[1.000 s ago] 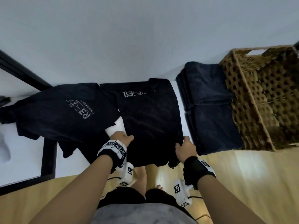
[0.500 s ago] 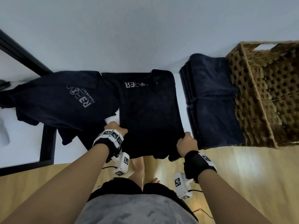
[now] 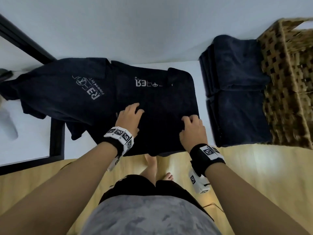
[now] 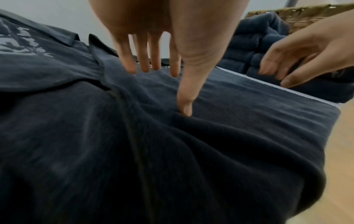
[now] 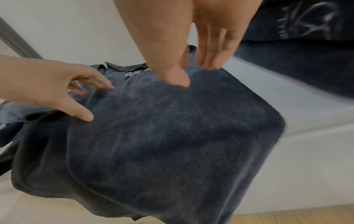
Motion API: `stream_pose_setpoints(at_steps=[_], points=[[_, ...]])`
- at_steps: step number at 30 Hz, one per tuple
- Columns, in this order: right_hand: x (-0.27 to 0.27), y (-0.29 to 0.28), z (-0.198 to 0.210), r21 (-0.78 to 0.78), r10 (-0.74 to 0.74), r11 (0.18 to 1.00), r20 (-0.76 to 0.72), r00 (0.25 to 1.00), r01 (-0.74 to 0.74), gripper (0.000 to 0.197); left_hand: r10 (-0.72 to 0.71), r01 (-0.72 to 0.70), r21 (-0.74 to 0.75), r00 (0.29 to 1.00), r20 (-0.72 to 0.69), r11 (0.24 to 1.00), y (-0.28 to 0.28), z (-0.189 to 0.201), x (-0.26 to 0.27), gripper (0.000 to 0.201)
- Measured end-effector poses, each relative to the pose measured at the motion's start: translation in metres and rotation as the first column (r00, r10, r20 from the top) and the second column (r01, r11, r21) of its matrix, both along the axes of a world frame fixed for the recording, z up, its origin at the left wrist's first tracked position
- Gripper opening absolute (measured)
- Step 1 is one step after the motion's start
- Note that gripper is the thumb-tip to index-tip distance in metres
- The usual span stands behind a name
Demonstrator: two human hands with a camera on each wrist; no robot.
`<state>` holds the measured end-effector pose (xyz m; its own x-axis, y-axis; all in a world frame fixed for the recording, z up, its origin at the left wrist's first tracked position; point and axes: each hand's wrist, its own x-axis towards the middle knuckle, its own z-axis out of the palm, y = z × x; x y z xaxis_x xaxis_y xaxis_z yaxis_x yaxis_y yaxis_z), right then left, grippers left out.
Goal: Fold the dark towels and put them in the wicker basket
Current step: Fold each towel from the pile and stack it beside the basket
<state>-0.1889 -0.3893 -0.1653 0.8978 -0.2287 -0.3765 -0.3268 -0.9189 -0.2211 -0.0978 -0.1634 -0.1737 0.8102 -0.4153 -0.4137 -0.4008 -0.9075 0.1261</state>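
A dark towel (image 3: 160, 119) lies flat on the white table (image 3: 201, 92), its near edge hanging over the front. My left hand (image 3: 133, 110) rests on the towel's left part with straight, spread fingers; in the left wrist view the thumb (image 4: 184, 106) presses into the towel (image 4: 239, 128). My right hand (image 3: 190, 120) hovers at the towel's right edge with relaxed fingers and holds nothing; the right wrist view shows its fingertips (image 5: 210, 63) just over the towel (image 5: 172, 144). A stack of folded dark towels (image 3: 237, 102) sits to the right, against the wicker basket (image 3: 288, 85).
Dark shirts with white logos (image 3: 67, 92) lie spread to the left, partly under the towel. A black frame (image 3: 56, 138) runs along the table's left part. Wooden floor (image 3: 262, 175) and my feet are below the table's front edge.
Both hands gripped the towel's near edge at the table front earlier. They have let go and moved forward onto the towel's top.
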Motion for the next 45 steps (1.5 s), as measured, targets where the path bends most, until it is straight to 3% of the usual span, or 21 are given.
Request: stream_pose_setpoints(at_steps=[2, 4, 7, 10, 15, 17, 19, 21, 24, 27, 30, 32, 36, 37, 41, 45], points=[[0.013, 0.004, 0.001, 0.044, 0.114, 0.993, -0.067, 0.991, -0.112, 0.053, -0.023, 0.02, -0.04, 0.997, -0.078, 0.999, -0.002, -0.004, 0.015, 0.091], [0.023, 0.006, 0.002, 0.047, 0.097, 0.995, -0.186, 0.978, -0.09, 0.048, -0.019, 0.013, -0.046, 0.989, -0.145, 0.999, -0.004, -0.006, 0.028, 0.098], [0.046, 0.004, 0.008, -0.035, 0.024, 0.999, -0.297, 0.955, -0.036, 0.033, -0.038, 0.056, 0.074, 0.973, -0.226, 0.996, -0.003, -0.009, 0.037, 0.11], [0.089, -0.003, 0.008, 0.058, 0.013, 0.998, -0.201, 0.979, -0.001, 0.032, -0.05, 0.08, 0.157, 0.981, -0.189, 0.984, -0.004, -0.012, 0.035, 0.116], [0.159, 0.005, -0.005, 0.187, 0.173, 0.971, -0.114, 0.978, -0.15, 0.047, -0.024, 0.05, 0.174, 0.989, -0.147, 0.983, -0.014, -0.018, 0.034, 0.123], [0.177, 0.0, -0.008, 0.169, 0.096, 0.981, -0.021, 0.995, -0.091, 0.06, -0.025, 0.049, 0.167, 0.99, -0.141, 0.985, -0.014, -0.02, 0.033, 0.125], [0.188, -0.012, -0.008, 0.143, -0.104, 0.986, 0.099, 0.99, 0.089, 0.074, -0.031, 0.055, 0.164, 0.989, -0.144, 0.985, -0.012, -0.023, 0.033, 0.126], [0.194, -0.02, -0.006, 0.142, -0.215, 0.97, 0.129, 0.968, 0.197, 0.081, -0.029, 0.054, 0.173, 0.989, -0.145, 0.983, -0.011, -0.025, 0.035, 0.128], [0.194, -0.019, -0.006, 0.177, -0.146, 0.975, 0.07, 0.987, 0.132, 0.073, -0.048, 0.074, 0.166, 0.987, -0.152, 0.983, -0.009, -0.025, 0.035, 0.127], [0.179, -0.007, -0.007, 0.186, -0.01, 0.982, -0.018, 1.0, 0.014, 0.063, -0.045, 0.07, 0.146, 0.984, -0.173, 0.987, -0.008, -0.02, 0.045, 0.117], [0.151, 0.003, -0.007, 0.142, 0.038, 0.99, -0.115, 0.993, -0.021, 0.073, 0.046, -0.048, -0.012, 0.995, -0.093, 0.999, -0.014, -0.013, 0.08, 0.07], [0.134, 0.007, -0.006, 0.112, 0.049, 0.993, -0.171, 0.984, -0.03, 0.079, 0.055, -0.055, -0.054, 0.998, 0.006, 0.997, -0.013, -0.011, 0.115, 0.052], [0.106, 0.004, -0.005, 0.107, 0.033, 0.994, -0.243, 0.969, -0.007, 0.083, 0.085, -0.094, 0.153, 0.994, 0.065, 0.984, 0.013, -0.019, 0.168, 0.061], [0.099, 0.002, -0.004, 0.111, 0.027, 0.994, -0.234, 0.972, -0.001, 0.082, 0.115, -0.131, 0.144, 0.987, 0.114, 0.981, 0.019, -0.02, 0.171, 0.06], [0.066, -0.006, -0.002, 0.166, -0.041, 0.984, -0.13, 0.991, 0.062, 0.071, 0.175, -0.141, -0.138, 0.944, 0.279, 0.98, 0.022, -0.008, 0.129, 0.048], [0.015, -0.01, 0.0, 0.21, -0.14, 0.968, -0.009, 0.99, 0.138, 0.048, 0.153, -0.12, -0.227, 0.979, 0.135, 0.967, 0.015, 0.0, 0.055, 0.035]])
